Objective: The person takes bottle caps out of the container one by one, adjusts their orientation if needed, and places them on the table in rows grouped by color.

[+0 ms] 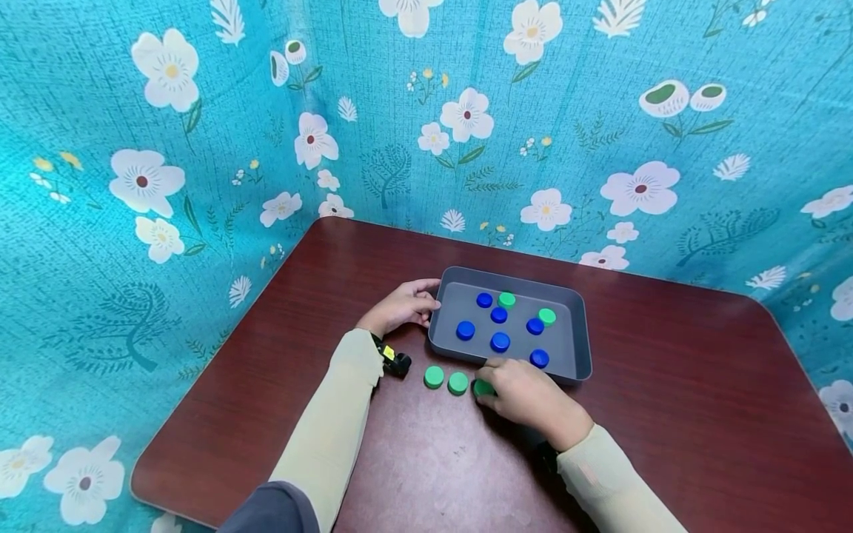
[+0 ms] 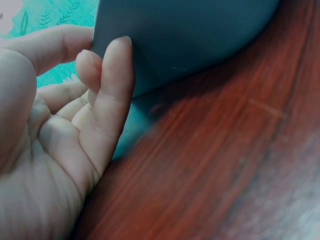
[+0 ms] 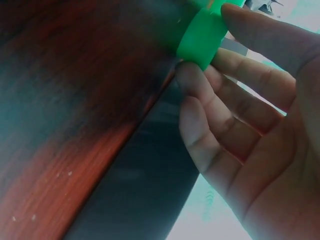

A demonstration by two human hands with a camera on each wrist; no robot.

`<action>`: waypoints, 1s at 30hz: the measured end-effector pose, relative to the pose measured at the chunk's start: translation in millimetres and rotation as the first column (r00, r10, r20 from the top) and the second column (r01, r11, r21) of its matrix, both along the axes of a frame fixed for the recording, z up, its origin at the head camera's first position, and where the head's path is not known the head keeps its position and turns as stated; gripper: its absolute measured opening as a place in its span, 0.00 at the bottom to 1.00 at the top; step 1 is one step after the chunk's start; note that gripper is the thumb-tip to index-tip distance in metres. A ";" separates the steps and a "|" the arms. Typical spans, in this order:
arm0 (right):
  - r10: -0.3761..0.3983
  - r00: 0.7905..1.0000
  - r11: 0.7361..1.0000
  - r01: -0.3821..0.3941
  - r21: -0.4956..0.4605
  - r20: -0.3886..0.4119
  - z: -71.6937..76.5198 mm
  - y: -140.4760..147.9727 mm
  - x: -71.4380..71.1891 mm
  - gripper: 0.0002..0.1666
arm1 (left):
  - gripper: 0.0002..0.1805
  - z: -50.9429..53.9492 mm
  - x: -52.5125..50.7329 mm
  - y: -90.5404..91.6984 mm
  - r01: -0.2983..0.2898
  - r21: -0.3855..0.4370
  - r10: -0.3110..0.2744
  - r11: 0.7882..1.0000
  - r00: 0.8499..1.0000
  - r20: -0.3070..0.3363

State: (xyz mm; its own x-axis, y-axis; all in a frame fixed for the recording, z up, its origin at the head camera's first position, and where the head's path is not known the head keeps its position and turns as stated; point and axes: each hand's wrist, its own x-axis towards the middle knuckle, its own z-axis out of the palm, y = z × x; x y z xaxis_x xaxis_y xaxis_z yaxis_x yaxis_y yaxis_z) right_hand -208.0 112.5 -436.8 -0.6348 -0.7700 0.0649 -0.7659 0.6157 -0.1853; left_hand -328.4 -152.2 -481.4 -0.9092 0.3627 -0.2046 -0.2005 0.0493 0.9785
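On the reddish-brown bench (image 1: 413,474), as the head view shows, a shallow grey tray (image 1: 456,300) lies with six blue caps (image 1: 465,330) and two green caps (image 1: 546,317) spread flat across its floor. Outside the near wall, two loose green caps (image 1: 457,383) lie side by side, and the held green cap (image 1: 483,388) sits at the right end of their row; the short reach to the tray probably explains this placing. The right hand (image 1: 526,392) comes over this cap from its own side, while the left hand (image 1: 403,305) is at the tray's left end, well apart from the right, presumably to keep the tray from sliding. In the left wrist view, the fingers grip the tray wall: one fingertip bears on the outer face and the thumb appears to pass over the rim, a hold that would leave the interior unobstructed. In the right wrist view, the thumb and fingers pinch the held cap by its edge, likely because so low a disc offers little else to grasp; the other fingers curve loosely beside the dark tray wall. Whether the cap is clear of the bench cannot be told.
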 end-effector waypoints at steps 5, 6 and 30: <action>-0.031 0.999 0.999 0.031 -0.019 0.029 8.2 2.6 0.2 0.15 | 0.35 -0.2 0.4 -2.8 0.005 -0.010 -0.005 1.000 1.000 0.002; -0.036 0.999 0.999 0.037 -0.025 0.027 9.5 3.4 -0.4 0.17 | 0.35 0.0 0.6 -3.1 0.004 -0.012 -0.004 1.000 1.000 0.001; 0.056 0.998 0.994 -0.054 -0.092 0.016 33.9 21.1 -22.6 0.12 | 0.34 -5.5 3.4 0.7 -0.015 -0.008 0.015 1.000 1.000 -0.025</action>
State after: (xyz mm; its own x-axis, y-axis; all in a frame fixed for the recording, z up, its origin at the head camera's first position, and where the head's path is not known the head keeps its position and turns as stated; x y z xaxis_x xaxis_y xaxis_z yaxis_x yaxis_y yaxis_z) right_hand -230.6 133.6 -402.9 -0.5932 -0.7953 0.1250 -0.7942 0.5526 -0.2530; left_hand -324.9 -151.5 -486.9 -0.9193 0.3476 -0.1844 -0.1764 0.0546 0.9828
